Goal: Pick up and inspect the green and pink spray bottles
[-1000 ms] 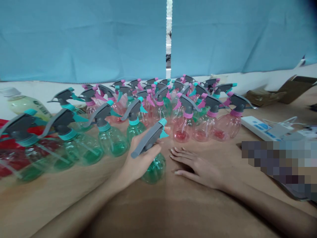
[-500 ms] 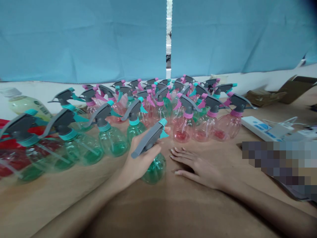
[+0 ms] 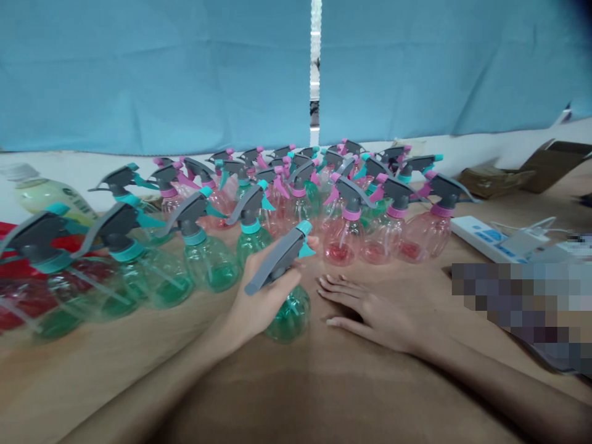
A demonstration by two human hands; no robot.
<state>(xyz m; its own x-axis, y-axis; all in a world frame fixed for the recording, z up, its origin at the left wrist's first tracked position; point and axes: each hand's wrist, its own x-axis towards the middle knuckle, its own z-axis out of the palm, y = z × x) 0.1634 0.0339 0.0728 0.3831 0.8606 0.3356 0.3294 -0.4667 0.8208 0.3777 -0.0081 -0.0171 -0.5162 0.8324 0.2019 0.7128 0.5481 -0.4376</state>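
Note:
My left hand [image 3: 263, 302] is wrapped round the neck of a green spray bottle [image 3: 290, 316] with a grey head and teal nozzle. The bottle is close to the tabletop, its head slanting up to the right; whether its base touches is hard to tell. My right hand [image 3: 365, 308] lies palm down on the wooden table [image 3: 324, 394], fingers stretched out towards the bottle, holding nothing. Just beyond my left hand is another green spray bottle [image 3: 252, 237]. Past my right fingertips stands a pink spray bottle [image 3: 340, 246].
Several green spray bottles [image 3: 217, 265] line the left side, and more pink and green ones crowd behind. A white power strip [image 3: 485, 237] with cables and a cardboard box [image 3: 557, 163] are at right. A pale yellow bottle [image 3: 50, 197] leans at far left. Blue cloth [image 3: 161, 80] hangs behind.

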